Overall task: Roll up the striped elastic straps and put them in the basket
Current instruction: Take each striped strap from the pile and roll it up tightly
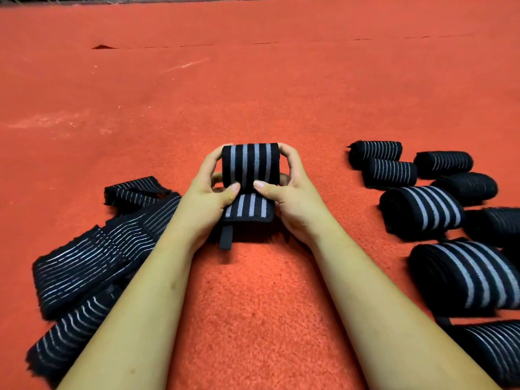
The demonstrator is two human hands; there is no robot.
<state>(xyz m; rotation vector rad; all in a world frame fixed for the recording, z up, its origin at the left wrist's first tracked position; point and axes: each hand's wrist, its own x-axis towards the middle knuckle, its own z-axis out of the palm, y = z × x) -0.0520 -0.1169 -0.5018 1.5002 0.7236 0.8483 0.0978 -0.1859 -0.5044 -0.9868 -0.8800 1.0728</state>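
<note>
Two-handed grip on a part-wound roll of striped strap (250, 164), at the centre of the red carpeted surface (253, 94). Curled round the roll's left end, left hand (208, 198); round its right end, right hand (287, 192). Both thumbs pressed side by side on the near face, fingers wrapped behind. Probably held so to keep the elastic turns tight and square while winding toward the body.

Unwound tail (249, 211) short, flat under the thumbs, ending in a bound edge with a small black loop (226, 237) pointing toward the body. Only a turn or so left to wind, by the look of it.

To the left, a loose heap of unrolled straps (92, 257), overlapping, close beside the left forearm: likely the stock to be worked through. To the right, finished rolls (422, 209) on their sides in a cluster, several touching, some broad-striped, some fine-striped: seemingly parked there for now, not binned.

No basket anywhere in view, so its place unknown. Rolling well along yet far from done; basket step not yet begun for any roll on show. Worth keeping thumb pressure on: springy fabric, apt to uncoil on release before fastening the end.
</note>
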